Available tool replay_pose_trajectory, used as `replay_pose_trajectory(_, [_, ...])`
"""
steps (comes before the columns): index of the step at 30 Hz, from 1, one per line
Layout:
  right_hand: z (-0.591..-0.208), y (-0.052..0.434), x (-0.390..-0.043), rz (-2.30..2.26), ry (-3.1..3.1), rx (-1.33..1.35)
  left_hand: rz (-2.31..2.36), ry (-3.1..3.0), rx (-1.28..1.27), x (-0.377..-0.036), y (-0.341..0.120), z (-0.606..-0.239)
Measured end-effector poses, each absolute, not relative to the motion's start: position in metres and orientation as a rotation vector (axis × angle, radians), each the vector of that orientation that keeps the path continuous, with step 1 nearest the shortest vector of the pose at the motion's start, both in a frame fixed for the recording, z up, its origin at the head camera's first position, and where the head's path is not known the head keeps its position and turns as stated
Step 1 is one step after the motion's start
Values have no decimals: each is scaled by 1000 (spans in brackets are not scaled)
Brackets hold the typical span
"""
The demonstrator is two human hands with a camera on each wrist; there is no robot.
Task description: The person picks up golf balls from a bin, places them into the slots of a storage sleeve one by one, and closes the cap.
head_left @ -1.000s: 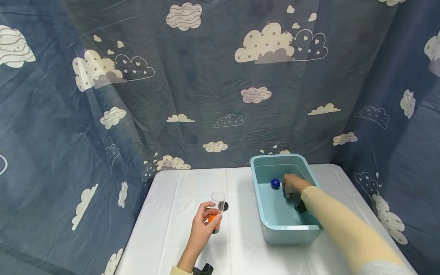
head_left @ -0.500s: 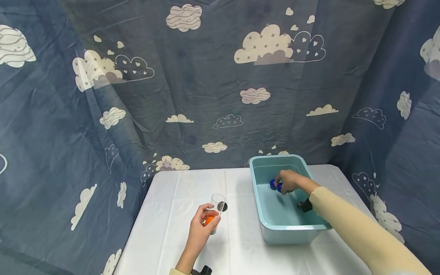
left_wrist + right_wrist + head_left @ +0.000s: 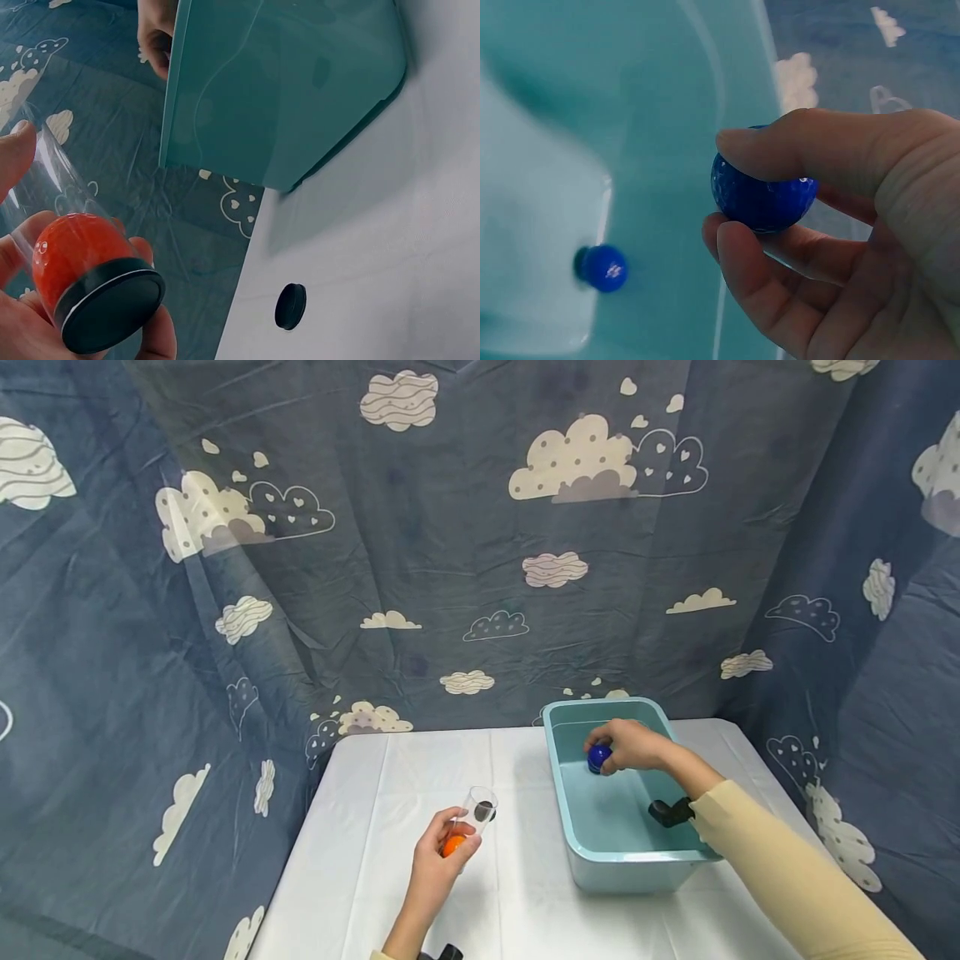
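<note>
My left hand [image 3: 448,837] grips a clear plastic tube [image 3: 471,823] above the white table [image 3: 405,777], tilted with its open mouth toward the bin. An orange ball [image 3: 75,249] sits at the tube's black closed end [image 3: 112,306]. My right hand [image 3: 611,752] pinches a dark blue ball [image 3: 762,196] between thumb and fingers, held above the inside of the teal bin [image 3: 570,835]. A second blue ball [image 3: 604,268] lies on the bin floor [image 3: 540,247] below that hand; the head view does not show it.
A small black cap [image 3: 290,306] lies on the table between the tube and the bin. The bin stands at the table's right side. Cloud-print blue cloth [image 3: 450,568] hangs behind and on both sides. Bare white table spreads to the left of the bin.
My right hand has lifted a blue ball off the bin floor and moved it toward the bin's far left. My left hand has tilted the tube's mouth to the right.
</note>
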State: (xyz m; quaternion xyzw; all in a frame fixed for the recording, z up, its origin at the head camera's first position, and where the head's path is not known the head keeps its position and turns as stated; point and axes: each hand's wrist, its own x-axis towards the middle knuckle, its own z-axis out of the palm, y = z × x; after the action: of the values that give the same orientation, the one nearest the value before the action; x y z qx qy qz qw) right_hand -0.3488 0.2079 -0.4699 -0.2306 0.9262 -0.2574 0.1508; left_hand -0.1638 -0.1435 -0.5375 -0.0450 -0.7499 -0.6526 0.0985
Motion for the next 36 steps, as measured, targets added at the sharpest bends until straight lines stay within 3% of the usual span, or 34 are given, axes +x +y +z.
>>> replay_pose_trajectory(15, [-431, 184, -300, -1036, 2656, -742, -1903, -2270, -63, -169, -140, -557])
replay_pose_trajectory(36, [-452, 126, -235, -1464, 2399, -823, -1983, -2247, -227, -166, -134, -564])
